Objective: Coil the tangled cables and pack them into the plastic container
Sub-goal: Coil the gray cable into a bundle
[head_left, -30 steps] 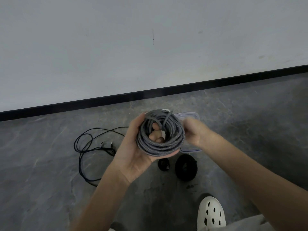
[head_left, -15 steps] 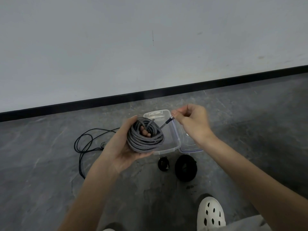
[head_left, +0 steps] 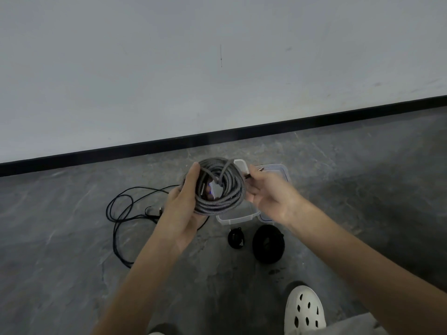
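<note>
Head view: the left hand (head_left: 183,209) grips the grey cable coil (head_left: 221,192), its ring facing the camera. The right hand (head_left: 268,197), just beside it, seems to pinch the loose plug end. The open container (head_left: 238,218) sits on the floor directly beneath the coil.

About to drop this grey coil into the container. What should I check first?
1. Left hand grips grey cable coil, loops together: ok.
2. Plug end tucked in: not ok, right hand pinches it beside the coil.
3. Plastic container open, lid set beside it: ok.
4. Room inside container: cannot tell, coil hides it.
5. Black cable on the floor coiled: not ok, lies loose.
</note>
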`<state>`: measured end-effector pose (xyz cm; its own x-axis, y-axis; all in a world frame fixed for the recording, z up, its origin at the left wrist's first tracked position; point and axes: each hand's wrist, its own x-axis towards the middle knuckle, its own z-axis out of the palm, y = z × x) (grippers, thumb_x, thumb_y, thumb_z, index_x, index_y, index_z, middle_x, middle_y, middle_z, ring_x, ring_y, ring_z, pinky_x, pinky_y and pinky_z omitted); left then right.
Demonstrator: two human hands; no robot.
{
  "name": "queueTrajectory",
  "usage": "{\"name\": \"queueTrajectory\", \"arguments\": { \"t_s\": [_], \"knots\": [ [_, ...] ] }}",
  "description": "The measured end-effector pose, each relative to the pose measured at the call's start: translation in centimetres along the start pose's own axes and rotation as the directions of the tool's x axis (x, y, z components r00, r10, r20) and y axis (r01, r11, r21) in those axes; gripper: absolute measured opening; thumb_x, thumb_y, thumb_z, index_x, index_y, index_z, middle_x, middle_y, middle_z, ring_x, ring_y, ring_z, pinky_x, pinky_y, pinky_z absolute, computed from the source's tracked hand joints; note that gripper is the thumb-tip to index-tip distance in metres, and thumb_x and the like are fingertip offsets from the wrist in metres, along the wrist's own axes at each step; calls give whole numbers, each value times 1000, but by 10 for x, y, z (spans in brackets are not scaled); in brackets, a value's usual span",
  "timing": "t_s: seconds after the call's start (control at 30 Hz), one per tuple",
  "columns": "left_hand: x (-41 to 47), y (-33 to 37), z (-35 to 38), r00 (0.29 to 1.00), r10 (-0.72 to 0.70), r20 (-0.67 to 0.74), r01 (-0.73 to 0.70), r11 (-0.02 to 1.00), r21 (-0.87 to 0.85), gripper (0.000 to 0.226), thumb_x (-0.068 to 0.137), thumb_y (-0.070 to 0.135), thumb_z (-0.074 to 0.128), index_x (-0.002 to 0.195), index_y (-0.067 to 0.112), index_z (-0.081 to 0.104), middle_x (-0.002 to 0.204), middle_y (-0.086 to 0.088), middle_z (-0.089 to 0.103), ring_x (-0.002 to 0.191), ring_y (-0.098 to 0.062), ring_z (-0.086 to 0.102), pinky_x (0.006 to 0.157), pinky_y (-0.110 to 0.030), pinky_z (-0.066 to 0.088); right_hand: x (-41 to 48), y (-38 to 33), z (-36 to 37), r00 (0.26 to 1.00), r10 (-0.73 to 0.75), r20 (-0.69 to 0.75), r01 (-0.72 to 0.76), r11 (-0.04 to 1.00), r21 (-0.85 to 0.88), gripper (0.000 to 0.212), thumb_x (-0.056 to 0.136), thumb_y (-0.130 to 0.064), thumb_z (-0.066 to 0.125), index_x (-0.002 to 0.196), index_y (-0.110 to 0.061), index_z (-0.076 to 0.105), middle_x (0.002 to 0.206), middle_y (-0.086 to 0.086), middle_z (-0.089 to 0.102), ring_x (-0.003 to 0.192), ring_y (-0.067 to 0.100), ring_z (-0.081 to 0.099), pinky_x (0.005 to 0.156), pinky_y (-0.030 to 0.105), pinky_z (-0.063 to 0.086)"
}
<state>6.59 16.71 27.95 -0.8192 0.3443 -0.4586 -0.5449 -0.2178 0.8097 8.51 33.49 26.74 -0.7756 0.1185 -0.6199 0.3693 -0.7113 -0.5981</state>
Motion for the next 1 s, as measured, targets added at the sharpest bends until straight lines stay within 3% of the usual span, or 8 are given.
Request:
{"name": "queueTrajectory", "arguments": {
  "t_s": [0.13, 0.2, 0.33, 0.37, 0.47, 0.57, 0.83, 1.0],
  "knots": [
    [-2, -1, 5, 993, 49, 112, -44, 998, -40, 33, 81, 48, 59, 81, 22, 80, 70, 7, 68, 64, -5, 64, 60, -19, 54, -3, 7, 3, 988, 129, 88, -137, 986, 99, 29, 98, -10, 48, 123, 0, 58, 108, 13, 60, 98, 22, 56, 95, 36, 48],
    [0, -1, 6, 994, 40, 106, -33, 997, -68, 33, 81, 47, 60, 82, 20, 80, 70, 6, 67, 64, -6, 63, 60, -19, 54, -3, 6, 3, 980, 171, 104, -189, 960, 205, 23, 96, -9, 50, 111, 4, 63, 105, 12, 58, 95, 20, 54, 100, 33, 47],
    [2, 0, 3, 996, 22, 87, -16, 997, -72, 31, 80, 46, 61, 81, 20, 78, 69, 5, 62, 61, -7, 53, 60, -20, 50, -1, 6, 1, 988, 151, 37, -155, 980, 125, 32, 90, 16, 32, 83, 5, 61, 68, 10, 66, 56, 16, 64, 56, 23, 57],
    [2, 0, 5, 996, 11, 90, -6, 998, -61, 30, 83, 45, 61, 78, 20, 77, 68, 4, 60, 59, -7, 52, 60, -21, 48, 1, 7, 1, 990, 139, 9, -139, 983, 118, 34, 89, 19, 28, 86, 5, 59, 66, 9, 65, 53, 16, 63, 56, 22, 56],
    [0, -4, 9, 994, -33, 103, 35, 999, -24, 38, 94, 35, 53, 65, 18, 71, 62, 3, 57, 53, -8, 52, 55, -22, 46, 13, 11, -2, 986, 163, -41, -156, 977, 143, 34, 91, 12, 25, 96, -5, 54, 83, 5, 48, 66, 17, 44, 87, 21, 44],
    [-3, -6, 12, 989, -85, 119, 84, 996, 17, 32, 90, 37, 56, 65, 18, 64, 59, 3, 49, 51, -9, 45, 55, -25, 41, 21, 6, -5, 975, 177, -131, -154, 973, 172, 31, 96, 3, 29, 76, -13, 46, 72, 0, 41, 60, 13, 39, 65, 23, 40],
    [-9, -11, 20, 988, -108, 112, 94, 988, 123, 28, 67, 44, 76, 66, 17, 70, 56, 1, 53, 48, -8, 49, 50, -20, 44, 27, -16, -14, 957, -5, -291, 55, 985, 164, 31, 97, 2, 24, 81, -12, 46, 44, -3, 33, 30, 5, 22, 29, 16, 21],
    [-9, -15, 19, 991, -100, 90, 80, 976, 205, 40, 81, 41, 71, 51, 16, 66, 56, 1, 54, 53, -12, 52, 55, -22, 43, 17, -26, -21, 938, -189, -289, 201, 980, 11, 30, 100, 1, 27, 100, -9, 55, 46, -2, 35, 32, 6, 24, 33, 17, 24]
  ]
}}
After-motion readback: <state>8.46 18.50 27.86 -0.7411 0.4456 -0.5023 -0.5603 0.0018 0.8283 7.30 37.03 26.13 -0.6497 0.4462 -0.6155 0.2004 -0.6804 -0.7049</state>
